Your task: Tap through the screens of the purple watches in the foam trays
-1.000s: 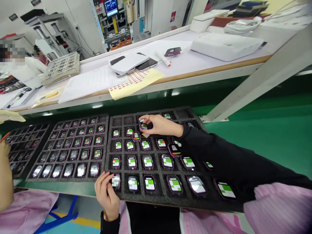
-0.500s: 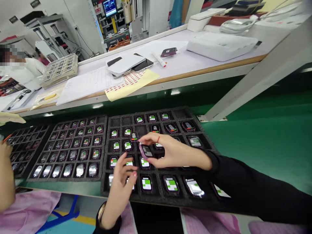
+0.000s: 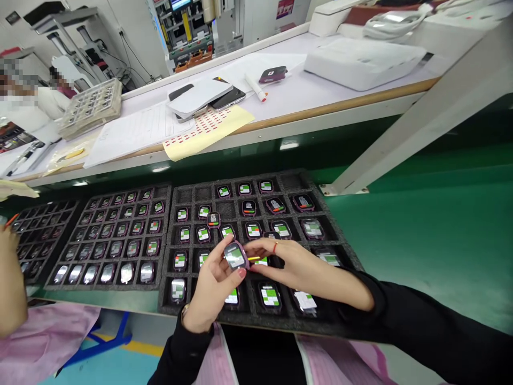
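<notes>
Left hand (image 3: pixel 210 286) curled, gripping watch module (image 3: pixel 235 255) by fingertips, right hand (image 3: pixel 296 264) pinching yellow tab (image 3: pixel 254 259) beside it, foam tray (image 3: pixel 344 243) beneath both hands

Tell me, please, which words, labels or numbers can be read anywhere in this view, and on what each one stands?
No text is readable.
Watch module between left hand and right hand: screen blurred.
Modules in the foam tray: green and white blocks, too small.
Paper forms and yellow sticker sheet: illegible.
</notes>
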Motion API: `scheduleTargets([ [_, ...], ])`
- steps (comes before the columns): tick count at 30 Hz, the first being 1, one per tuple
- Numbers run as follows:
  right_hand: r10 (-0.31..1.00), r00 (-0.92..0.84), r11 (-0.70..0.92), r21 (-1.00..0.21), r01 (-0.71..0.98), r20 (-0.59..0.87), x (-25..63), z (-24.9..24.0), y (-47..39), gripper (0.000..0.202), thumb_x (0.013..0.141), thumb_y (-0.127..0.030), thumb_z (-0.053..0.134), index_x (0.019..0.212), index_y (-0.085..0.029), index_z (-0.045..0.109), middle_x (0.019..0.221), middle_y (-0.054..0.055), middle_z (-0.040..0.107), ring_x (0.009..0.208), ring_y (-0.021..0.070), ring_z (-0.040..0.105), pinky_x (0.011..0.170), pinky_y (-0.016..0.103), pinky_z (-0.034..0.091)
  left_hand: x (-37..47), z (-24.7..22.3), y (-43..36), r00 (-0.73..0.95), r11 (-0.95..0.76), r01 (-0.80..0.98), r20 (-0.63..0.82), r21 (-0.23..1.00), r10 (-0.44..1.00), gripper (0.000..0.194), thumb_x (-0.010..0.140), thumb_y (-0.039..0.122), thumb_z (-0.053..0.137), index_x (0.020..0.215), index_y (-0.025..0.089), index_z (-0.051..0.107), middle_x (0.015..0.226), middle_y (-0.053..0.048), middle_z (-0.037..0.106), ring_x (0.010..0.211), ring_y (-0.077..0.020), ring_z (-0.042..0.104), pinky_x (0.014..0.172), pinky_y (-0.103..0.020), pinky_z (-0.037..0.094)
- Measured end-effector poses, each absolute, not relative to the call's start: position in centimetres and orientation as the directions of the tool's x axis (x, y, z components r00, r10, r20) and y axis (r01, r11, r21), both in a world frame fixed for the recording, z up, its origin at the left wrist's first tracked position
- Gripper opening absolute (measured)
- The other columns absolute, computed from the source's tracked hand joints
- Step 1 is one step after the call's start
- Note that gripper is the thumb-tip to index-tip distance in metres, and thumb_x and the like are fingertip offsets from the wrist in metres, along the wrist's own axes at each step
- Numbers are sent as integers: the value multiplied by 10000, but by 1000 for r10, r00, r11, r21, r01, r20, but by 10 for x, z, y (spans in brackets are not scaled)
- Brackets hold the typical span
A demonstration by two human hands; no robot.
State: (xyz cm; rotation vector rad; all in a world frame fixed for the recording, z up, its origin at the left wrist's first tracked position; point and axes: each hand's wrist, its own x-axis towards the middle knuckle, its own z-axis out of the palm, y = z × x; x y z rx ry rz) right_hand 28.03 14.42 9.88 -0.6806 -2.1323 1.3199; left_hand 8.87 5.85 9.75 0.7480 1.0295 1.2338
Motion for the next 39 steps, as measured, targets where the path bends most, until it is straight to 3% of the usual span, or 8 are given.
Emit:
scheduleTargets([
  [3,725,-680,278,-951,136,115,286,105,146,196,971,-384,640,902,-229,738,883,33,707,760,209,674,716,332,562,91,98,60,-35,210,-426,-248,880,968,704,698,284,914,1344,244,636,1245,-72,685,1092,-160,645,994,-246,494],
  [12,717,-665,-412,-897,-162,-209,272,120,135,448,725,-563,906,807,-175,698,645,24,658,573,161,632,530,248,550,112,98,56,95,231,-584,-218,778,971,578,708,513,879,1179,212,732,1107,-102,709,936,-170,652,845,-274,529],
  [15,767,-615,-383,-900,-207,-185,263,119,129,469,724,-579,903,780,-171,678,623,19,638,525,145,606,469,222,513,113,98,55,96,196,-573,-172,796,980,549,749,540,835,1171,207,725,1000,-87,716,924,-192,660,897,-327,530],
  [20,868,-486,-214,-959,-186,-100,258,118,125,487,721,-577,895,655,-181,619,772,25,596,556,144,609,366,197,415,106,100,53,78,172,-449,-153,877,985,632,725,527,858,1262,236,694,1292,-119,647,1034,-220,658,965,-346,536],
  [25,823,-564,-102,-994,-28,-69,265,118,127,396,911,-588,686,805,-207,703,809,47,671,653,190,645,562,284,566,104,98,55,-25,209,-365,-234,907,972,718,679,418,918,1312,208,653,1048,-96,716,892,-187,685,864,-313,581],
  [28,771,-637,39,-997,71,-15,268,117,125,313,992,-482,555,1031,-222,725,984,64,714,807,222,675,686,322,579,104,97,56,-167,180,-182,-211,967,963,662,706,325,887,1318,234,650,1145,-84,660,966,-201,690,863,-305,587],
  [33,798,-599,-24,-997,79,-67,268,106,123,525,828,-343,713,1319,-243,554,960,28,651,746,190,651,653,309,565,104,92,52,-190,93,236,-48,967,981,555,824,178,713,1355,316,627,1214,-55,577,1016,-178,649,897,-297,559],
  [39,724,-674,-171,-985,29,-146,282,107,137,418,827,-354,746,1196,-193,634,961,41,663,876,208,678,756,327,600,100,90,44,-133,107,104,-93,989,987,719,871,236,702,1509,349,390,1313,-79,549,929,-136,661,904,-303,573],
])
